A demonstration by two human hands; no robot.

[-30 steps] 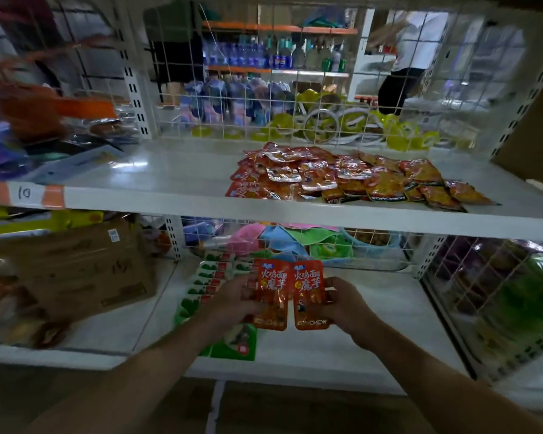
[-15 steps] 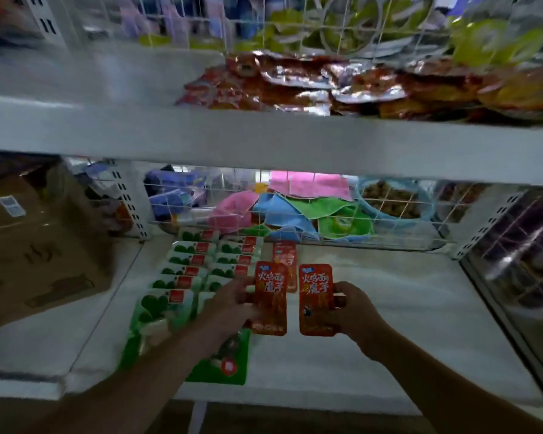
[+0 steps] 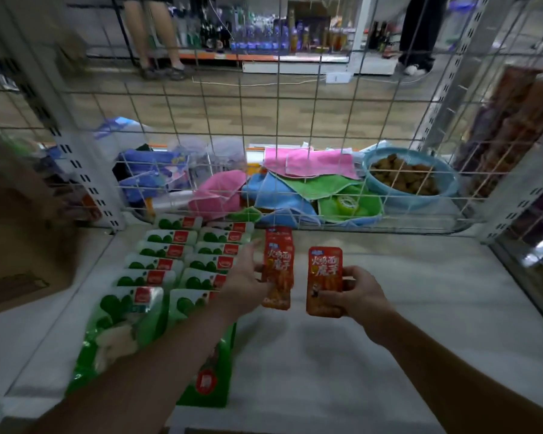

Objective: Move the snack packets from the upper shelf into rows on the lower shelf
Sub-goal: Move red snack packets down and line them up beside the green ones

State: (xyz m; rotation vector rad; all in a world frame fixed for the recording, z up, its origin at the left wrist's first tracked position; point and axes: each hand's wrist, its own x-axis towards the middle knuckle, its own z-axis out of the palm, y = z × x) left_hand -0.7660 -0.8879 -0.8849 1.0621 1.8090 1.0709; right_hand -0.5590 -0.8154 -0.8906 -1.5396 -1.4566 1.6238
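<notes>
Fingers of left hand [image 3: 244, 278] and right hand [image 3: 356, 292] each hold one red "火鸡面魔芋" packet [image 3: 325, 277].

Three red packets [image 3: 325, 280], two green-packet rows [image 3: 182, 264]
</notes>
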